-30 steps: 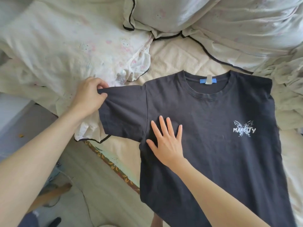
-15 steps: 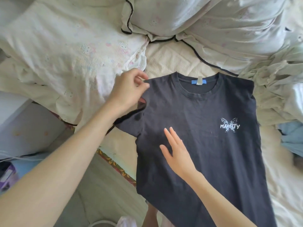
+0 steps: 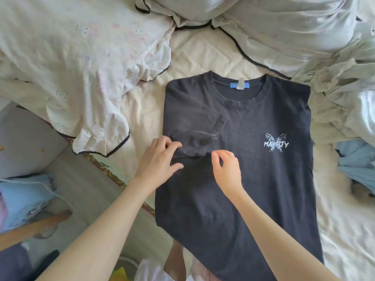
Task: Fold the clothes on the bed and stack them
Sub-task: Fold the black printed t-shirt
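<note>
**Tidying the folded left sleeve of the black T-shirt**

The black T-shirt (image 3: 253, 179) lies face up on the bed (image 3: 146, 110), with the collar on the far side and the hem hanging over the near edge. Its left sleeve (image 3: 198, 126) is turned inward and lies on the chest, with the cuff pointing to the right. The right sleeve seems to be tucked already, because the right side of the shirt makes 1 straight line.

The left hand (image 3: 160, 159) rests on the left edge of the shirt, just under the folded sleeve; its fingers are bent and they seem to pinch the cloth there. The right hand (image 3: 227, 167) is above the chest with loosely curled fingers. I see no cloth between them, so I judge that it holds nothing.

To do this step well, I think the lower part of the sleeve needs to be made flat, because it is bunched between the 2 hands. The left edge should become straight from shoulder to hem, parallel to the right edge. One hand can press the fold while the other hand smooths toward the hem. The risk is that the hanging hem pulls the shirt down from the bed.

The bed has a cream cover. A crumpled floral sheet (image 3: 81, 67) with dark piping lies on the far left, and pale bedding (image 3: 284, 27) lies far and right. A light blue garment (image 3: 353, 159) waits at the right edge. On the near left I see the floor (image 3: 85, 189).
</note>
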Demonstrator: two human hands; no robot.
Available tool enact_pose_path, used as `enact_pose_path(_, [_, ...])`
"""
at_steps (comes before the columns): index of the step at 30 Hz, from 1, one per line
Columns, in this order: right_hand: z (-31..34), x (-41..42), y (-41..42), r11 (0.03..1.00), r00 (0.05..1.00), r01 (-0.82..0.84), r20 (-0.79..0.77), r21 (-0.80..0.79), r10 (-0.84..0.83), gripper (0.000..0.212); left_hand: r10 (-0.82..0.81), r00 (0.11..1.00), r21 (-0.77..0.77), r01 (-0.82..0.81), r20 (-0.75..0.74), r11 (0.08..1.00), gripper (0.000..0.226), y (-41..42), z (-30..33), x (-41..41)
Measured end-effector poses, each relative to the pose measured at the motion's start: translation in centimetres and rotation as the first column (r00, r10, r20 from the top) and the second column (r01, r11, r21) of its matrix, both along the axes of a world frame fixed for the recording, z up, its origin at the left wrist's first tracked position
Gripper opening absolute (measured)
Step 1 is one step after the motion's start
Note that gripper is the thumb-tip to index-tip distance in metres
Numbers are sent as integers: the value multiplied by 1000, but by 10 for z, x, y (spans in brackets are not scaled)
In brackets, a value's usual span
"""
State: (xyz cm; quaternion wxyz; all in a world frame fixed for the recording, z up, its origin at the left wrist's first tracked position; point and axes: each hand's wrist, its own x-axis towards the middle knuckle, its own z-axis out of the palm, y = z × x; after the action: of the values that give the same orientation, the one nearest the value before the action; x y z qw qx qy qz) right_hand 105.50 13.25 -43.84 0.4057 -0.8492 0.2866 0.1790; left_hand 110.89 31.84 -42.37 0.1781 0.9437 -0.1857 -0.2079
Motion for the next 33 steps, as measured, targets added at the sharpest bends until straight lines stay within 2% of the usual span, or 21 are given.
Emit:
enact_pose_path(2, [7,9,3,945,967,247,-113,214,-227,25,-43,996,29,41,74,999,34,-4,-3,-9])
enact_pose_path(5, [11,22,7,680,843,538,-340,499,-417,27,-21,979,-24,26,205,999,20,3,-9,-12])
enact_pose_path(7, [13,30,11,548,780,626,-425,555,-460,29,-9,972,-67,25,233,997,20,9,-11,-13])
enact_pose_path(9, [14,36,17,481,726,687,-494,545,-478,41,23,976,-74,-7,217,997,23,13,-11,-14])
enact_pose_path(11, [14,38,23,464,683,730,-531,501,-501,44,54,981,-74,-40,188,996,26,15,-11,-14])
enact_pose_path(14, [11,33,22,521,703,710,-501,474,-504,38,44,983,-102,-26,177,994,14,16,-12,-17])
enact_pose_path(16, [11,24,19,528,716,698,-495,484,-492,24,36,983,-129,-13,178,992,11,17,-16,-21])
enact_pose_path(18, [12,17,17,505,702,711,-516,488,-490,11,167,982,-238,-143,86,961,10,15,-21,-26])
enact_pose_path(19, [12,15,16,500,697,717,-521,485,-493,8,317,948,-311,-309,-26,899,13,13,-21,-26])
enact_pose_path(20, [12,13,15,495,692,722,-521,484,-500,5,472,867,-361,-496,-158,790,19,12,-20,-25])
enact_pose_path(21, [11,13,14,495,692,721,-514,485,-507,4,579,761,-363,-649,-293,669,24,12,-19,-22])
enact_pose_path(22, [12,13,15,508,701,713,-500,483,-509,5,626,674,-323,-738,-393,592,28,13,-20,-18])
enact_pose_path(23, [13,13,16,548,718,696,-478,464,-506,7,630,626,-268,-774,-460,574,29,14,-21,-14])
enact_pose_path(24, [13,12,19,631,751,656,-435,413,-496,12,614,604,-219,-780,-509,586,27,15,-22,-11])
enact_pose_path(25, [13,10,22,762,811,570,-355,306,-464,17,598,589,-185,-779,-544,598,23,17,-23,-8])
enact_pose_path(26, [13,7,24,896,893,423,-229,135,-388,21,589,578,-168,-779,-565,604,19,19,-24,-5])
enact_pose_path(27, [14,4,27,966,964,251,-77,-58,-255,24,582,579,-164,-775,-571,610,16,20,-25,-3])
enact_pose_path(28, [16,1,31,973,994,96,66,-210,-84,27,573,593,-170,-764,-566,623,15,21,-27,-2])
enact_pose_path(30, [17,-4,40,939,950,-150,218,-310,223,35,535,624,-210,-740,-569,639,17,22,-28,-5])
enact_pose_path(31, [14,-5,45,916,914,-269,220,-297,340,39,516,630,-230,-735,-581,638,18,24,-29,-9])
enact_pose_path(33, [8,-7,53,842,851,-475,111,-255,513,45,499,640,-225,-719,-585,657,19,26,-32,-21])
